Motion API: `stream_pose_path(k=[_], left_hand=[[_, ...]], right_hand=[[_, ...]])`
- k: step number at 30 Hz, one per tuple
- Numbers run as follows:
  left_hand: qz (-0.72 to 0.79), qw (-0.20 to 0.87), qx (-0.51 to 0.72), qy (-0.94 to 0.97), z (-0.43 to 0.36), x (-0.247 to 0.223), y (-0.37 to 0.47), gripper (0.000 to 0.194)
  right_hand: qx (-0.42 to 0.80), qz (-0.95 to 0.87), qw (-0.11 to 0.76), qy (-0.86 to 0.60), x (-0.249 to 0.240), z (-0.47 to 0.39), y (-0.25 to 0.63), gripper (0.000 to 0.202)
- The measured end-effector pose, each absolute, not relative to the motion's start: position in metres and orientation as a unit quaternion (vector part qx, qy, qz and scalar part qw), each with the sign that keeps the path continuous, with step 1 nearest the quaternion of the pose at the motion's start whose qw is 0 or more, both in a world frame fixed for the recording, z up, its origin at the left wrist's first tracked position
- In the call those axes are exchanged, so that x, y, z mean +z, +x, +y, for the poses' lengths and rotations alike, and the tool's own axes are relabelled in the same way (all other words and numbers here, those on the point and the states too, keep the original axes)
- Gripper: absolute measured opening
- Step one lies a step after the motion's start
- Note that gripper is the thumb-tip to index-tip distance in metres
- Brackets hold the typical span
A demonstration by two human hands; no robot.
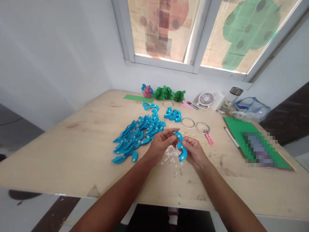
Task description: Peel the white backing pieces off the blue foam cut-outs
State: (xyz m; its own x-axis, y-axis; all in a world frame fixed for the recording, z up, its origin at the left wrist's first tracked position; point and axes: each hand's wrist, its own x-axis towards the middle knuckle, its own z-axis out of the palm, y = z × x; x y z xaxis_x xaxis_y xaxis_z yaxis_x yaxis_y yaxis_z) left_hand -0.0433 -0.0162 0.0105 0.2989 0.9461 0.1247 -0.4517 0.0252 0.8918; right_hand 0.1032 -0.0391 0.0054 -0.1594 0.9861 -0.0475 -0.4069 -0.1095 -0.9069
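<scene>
A wavy blue paper cutout (182, 154) with small white squares on it is held between both hands above the table. My left hand (162, 141) pinches its upper end between thumb and fingers. On its right side, my right hand (194, 149) grips the middle with thumb and forefinger. Beneath the hands lies a scatter of tiny white paper squares (172, 155). Left of them spreads a large pile of similar blue paper cutouts (135, 137), dotted with white squares. A smaller group of blue cutouts (173, 115) sits just beyond the hands.
Pink-handled scissors (209, 139) and metal rings (188, 123) lie right of centre. Green paper shapes (166, 93), a pink one (148, 91), a white fan (206, 98) and a glass bottle (229, 101) line the back. Green sheets (238, 129) and a white pen (231, 137) lie right.
</scene>
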Motion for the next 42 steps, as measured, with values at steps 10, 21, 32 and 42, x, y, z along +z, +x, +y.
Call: stream_pose_path(k=[10,21,32,42], left_hand=[[0.306,0.601,0.515,0.529,-0.022,0.018,-0.046,0.027],[0.394,0.428,0.532,0.615,-0.026,0.024,-0.041,0.018],[0.398,0.49,0.511,0.584,-0.025,0.026,-0.041,0.024],[0.363,0.624,0.502,0.477,-0.016,0.011,-0.041,0.017]], right_hand=[[0.652,-0.41,0.523,-0.365,0.005,-0.039,0.103,0.017],[0.569,-0.455,0.528,-0.436,-0.003,-0.035,0.102,0.023],[0.534,-0.478,0.533,-0.449,-0.004,-0.034,0.103,0.021],[0.489,-0.521,0.515,-0.473,-0.007,-0.035,0.103,0.025]])
